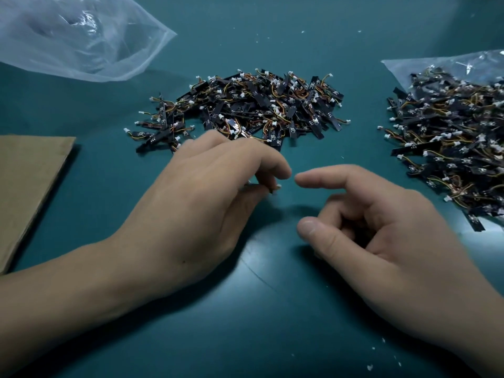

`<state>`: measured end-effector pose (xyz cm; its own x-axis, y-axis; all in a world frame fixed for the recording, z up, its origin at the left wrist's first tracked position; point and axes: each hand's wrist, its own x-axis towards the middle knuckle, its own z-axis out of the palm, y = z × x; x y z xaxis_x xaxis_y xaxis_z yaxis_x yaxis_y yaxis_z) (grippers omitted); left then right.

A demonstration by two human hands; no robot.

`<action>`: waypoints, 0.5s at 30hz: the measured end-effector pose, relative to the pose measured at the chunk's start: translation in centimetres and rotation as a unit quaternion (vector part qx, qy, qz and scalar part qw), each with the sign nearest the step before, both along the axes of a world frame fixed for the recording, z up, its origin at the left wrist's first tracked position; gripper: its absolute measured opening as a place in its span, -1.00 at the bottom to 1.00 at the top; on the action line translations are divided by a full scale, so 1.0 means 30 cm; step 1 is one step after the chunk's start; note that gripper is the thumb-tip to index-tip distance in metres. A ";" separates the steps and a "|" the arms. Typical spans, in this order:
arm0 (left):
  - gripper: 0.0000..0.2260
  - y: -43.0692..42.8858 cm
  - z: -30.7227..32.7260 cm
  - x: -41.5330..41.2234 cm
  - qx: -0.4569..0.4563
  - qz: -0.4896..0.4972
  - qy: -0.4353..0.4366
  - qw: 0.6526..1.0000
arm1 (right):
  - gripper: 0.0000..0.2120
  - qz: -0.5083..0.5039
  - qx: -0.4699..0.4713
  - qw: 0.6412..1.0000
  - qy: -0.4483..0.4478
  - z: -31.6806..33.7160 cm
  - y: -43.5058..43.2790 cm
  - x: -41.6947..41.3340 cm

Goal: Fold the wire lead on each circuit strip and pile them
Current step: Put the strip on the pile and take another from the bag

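Here's the circuit strip [276, 187] — only a white connector tip and a dark sliver peek out under the left hand [207, 197], whose fingers [272, 165] curl in and pinch it just above the tabletop [272, 309]. The right hand [387, 236] hovers just beside it at 3 o'clock, forefinger and thumb out, the rest loosely curled, holding nothing.

For a clean fold, we'd bring that forefinger and thumb onto the lead close to the board and bend it flat along the strip in one sweep. The left pinch belongs on the board itself, so the joint isn't tugged.

The centre pile [245, 107] sits at 12 o'clock, a second heap [450, 148] on a clear bag [409, 69] at 2 — which one takes finished strips, we can't tell. An empty-looking bag [76, 36] lies at 10, cardboard [30, 181] at 9.
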<state>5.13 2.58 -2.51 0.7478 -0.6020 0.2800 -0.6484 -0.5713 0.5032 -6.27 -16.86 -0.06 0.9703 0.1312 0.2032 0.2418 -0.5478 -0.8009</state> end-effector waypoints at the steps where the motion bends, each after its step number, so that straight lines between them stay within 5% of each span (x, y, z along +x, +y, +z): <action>1: -0.88 0.013 0.016 -0.044 -0.052 -0.043 -0.042 0.997 | -0.73 0.002 -0.012 1.000 -0.001 0.001 0.001 0.002; 5: -0.75 0.026 0.023 -0.119 -0.108 -0.135 -0.073 0.982 | -0.95 -0.007 -0.035 0.999 -0.014 0.004 0.002 0.005; 15: -0.79 0.030 0.010 -0.117 -0.123 -0.127 -0.017 0.984 | -0.92 -0.016 -0.079 0.996 -0.033 0.007 0.008 0.003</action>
